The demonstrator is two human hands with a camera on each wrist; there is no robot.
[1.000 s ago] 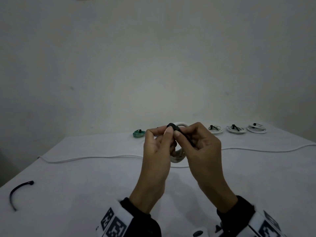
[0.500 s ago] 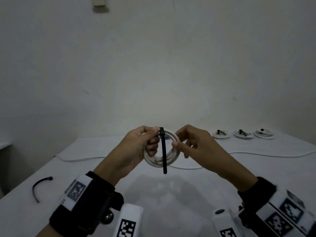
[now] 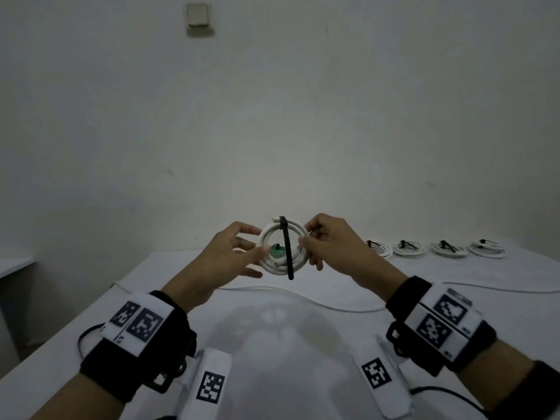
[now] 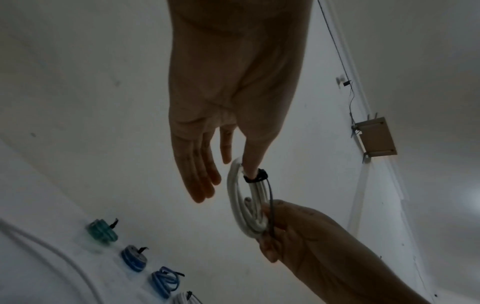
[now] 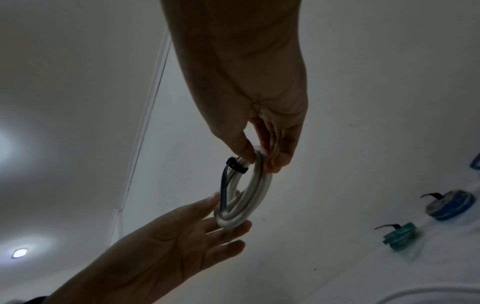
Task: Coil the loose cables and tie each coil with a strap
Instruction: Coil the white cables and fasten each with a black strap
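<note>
A white cable coil (image 3: pixel 277 266) stands upright in the air between my hands, above the table's far middle. A black strap (image 3: pixel 287 250) is cinched round its top, and the tail hangs down across the ring. My right hand (image 3: pixel 309 237) pinches the coil's right side between thumb and fingers. My left hand (image 3: pixel 242 253) has straight fingers and only touches the left side. The left wrist view shows the coil (image 4: pixel 235 205), strap (image 4: pixel 255 176), left hand (image 4: pixel 207 164) and right hand (image 4: pixel 275 230). The right wrist view shows the right hand (image 5: pixel 262 156) pinching the coil (image 5: pixel 249 197) near the strap (image 5: pixel 236 165), with the left hand (image 5: pixel 213 222) flat against it.
Several tied white coils (image 3: pixel 407 248) lie in a row at the table's back right. A tied green coil (image 3: pixel 277 250) shows through the ring, with blue coils (image 4: pixel 133 258) beside it. A loose white cable (image 3: pixel 333 307) runs across the table (image 3: pixel 303 359). A spare black strap (image 3: pixel 80 344) lies at the left.
My hands have moved apart and the coil now faces me with the strap tail hanging. The left hand's fingers, curled on the coil half a second ago, have straightened.
</note>
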